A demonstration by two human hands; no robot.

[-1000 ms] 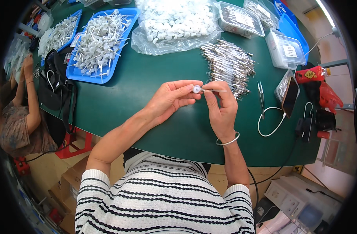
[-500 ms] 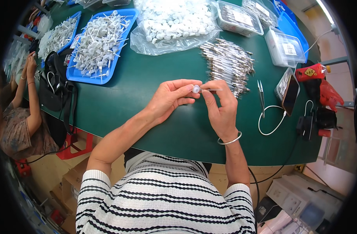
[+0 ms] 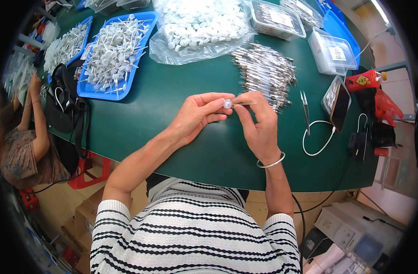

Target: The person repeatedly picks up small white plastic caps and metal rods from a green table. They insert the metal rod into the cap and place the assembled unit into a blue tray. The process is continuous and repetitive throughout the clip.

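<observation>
Over the green table, my left hand (image 3: 197,112) pinches a small white plastic cap (image 3: 227,104) between thumb and fingers. Right beside it, my right hand (image 3: 258,121) grips a thin pale rod (image 3: 246,103) by fingertip and thumb, its inner end meeting the cap. How far the rod goes into the cap is hidden by my fingers. Beyond my right hand lies a heap of thin metal-and-clear rods (image 3: 266,75). Farther off, a clear plastic bag (image 3: 170,54) spills over with white caps like the held one.
A blue tray (image 3: 120,95) holds capped rods at the left. Tweezers (image 3: 305,109), a white cable (image 3: 318,153) and a phone (image 3: 340,109) lie right. Lidded clear boxes (image 3: 327,66) stand at the back right. Another person's arms (image 3: 38,114) work at the far left, past a black bag (image 3: 63,98).
Both hands keep the cap and rod together in nearly the same place. Less of the rod shows beyond my right fingers. The other person's hands have lowered.
</observation>
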